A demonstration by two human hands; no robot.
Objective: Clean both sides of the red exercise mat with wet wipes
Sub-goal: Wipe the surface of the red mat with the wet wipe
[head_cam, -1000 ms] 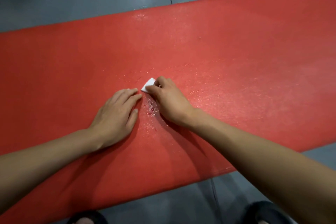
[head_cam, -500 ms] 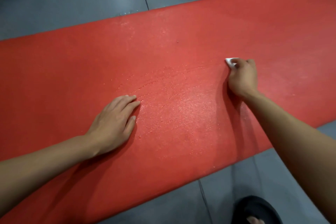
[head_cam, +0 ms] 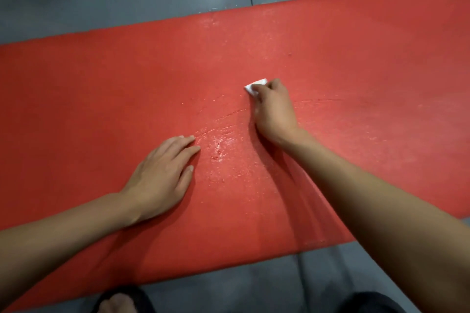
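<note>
The red exercise mat [head_cam: 101, 99] lies flat and unrolled across the grey floor, its textured face up, glistening with wet streaks and droplets near the middle. A small folded white wet wipe [head_cam: 255, 85] lies pressed on the mat's middle

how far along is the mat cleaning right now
Done: a wet, shiny patch with streaks covers the middle of the red mat. In hand: the right hand presses a folded white wipe on the mat while the left hand rests flat, steadying it. Left: the left stretch looks matte and dry, and the underside cannot be seen.
</note>
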